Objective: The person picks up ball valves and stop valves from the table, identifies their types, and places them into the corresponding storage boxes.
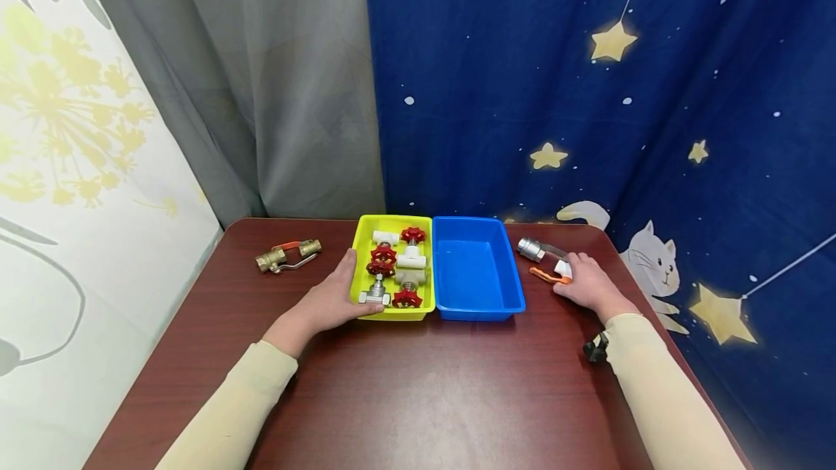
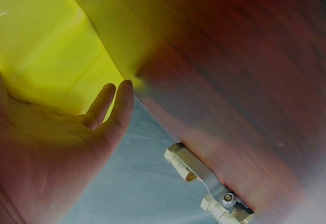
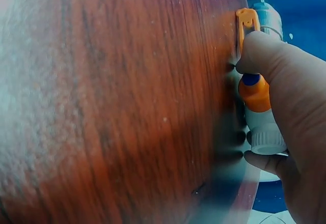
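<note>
My right hand (image 1: pixel 588 283) grips a white plastic valve with an orange handle (image 3: pixel 262 132) at the table's right side; the thumb lies on the handle and fingers show below the white body. Just beyond lies a silver metal valve (image 1: pixel 531 249). My left hand (image 1: pixel 329 296) rests with fairly straight fingers against the outer left wall of the yellow tray (image 1: pixel 392 315), its thumb over the front corner. Inside the tray are several valves with red handwheels: white plastic ones (image 1: pixel 411 258) and a metal one (image 1: pixel 375 294) near the thumb.
Against the yellow tray's right side stands a blue tray (image 1: pixel 480 315). Brass valves, one with a silver lever (image 1: pixel 297 264) and one with a red lever (image 1: pixel 287 245), lie on the brown table (image 1: pixel 444 397) at left. Curtains (image 1: pixel 313 93) hang behind.
</note>
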Demonstrator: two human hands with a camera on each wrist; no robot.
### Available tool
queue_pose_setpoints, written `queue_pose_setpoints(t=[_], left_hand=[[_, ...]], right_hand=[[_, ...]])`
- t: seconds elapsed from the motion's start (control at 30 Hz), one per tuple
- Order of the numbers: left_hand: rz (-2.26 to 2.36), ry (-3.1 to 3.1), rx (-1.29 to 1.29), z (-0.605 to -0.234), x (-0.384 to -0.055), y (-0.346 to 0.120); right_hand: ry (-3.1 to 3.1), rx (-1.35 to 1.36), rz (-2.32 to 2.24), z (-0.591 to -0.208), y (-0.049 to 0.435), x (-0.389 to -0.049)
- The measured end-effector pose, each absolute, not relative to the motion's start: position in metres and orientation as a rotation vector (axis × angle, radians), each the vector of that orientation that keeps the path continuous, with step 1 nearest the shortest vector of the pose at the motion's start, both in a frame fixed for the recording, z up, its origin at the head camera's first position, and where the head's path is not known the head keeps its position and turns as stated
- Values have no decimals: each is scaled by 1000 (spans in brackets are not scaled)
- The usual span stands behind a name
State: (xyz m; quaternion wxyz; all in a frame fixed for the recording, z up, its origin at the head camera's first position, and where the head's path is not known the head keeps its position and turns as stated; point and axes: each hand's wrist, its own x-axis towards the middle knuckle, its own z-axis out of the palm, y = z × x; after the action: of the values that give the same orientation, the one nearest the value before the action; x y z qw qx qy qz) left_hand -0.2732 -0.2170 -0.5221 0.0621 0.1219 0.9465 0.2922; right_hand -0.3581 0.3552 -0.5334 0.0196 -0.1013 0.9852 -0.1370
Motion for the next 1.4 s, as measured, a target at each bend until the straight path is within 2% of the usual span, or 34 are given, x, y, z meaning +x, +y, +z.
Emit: queue_pose_setpoints(t=[0.4,1.4], left_hand=[[876,2861,373,-522,-273,-217],[864,2856,370,-523,-274,-218]], right_hand=[[3040,-324,-438,-530,357,-356],[3081,-547,-587,-474,322,-359]])
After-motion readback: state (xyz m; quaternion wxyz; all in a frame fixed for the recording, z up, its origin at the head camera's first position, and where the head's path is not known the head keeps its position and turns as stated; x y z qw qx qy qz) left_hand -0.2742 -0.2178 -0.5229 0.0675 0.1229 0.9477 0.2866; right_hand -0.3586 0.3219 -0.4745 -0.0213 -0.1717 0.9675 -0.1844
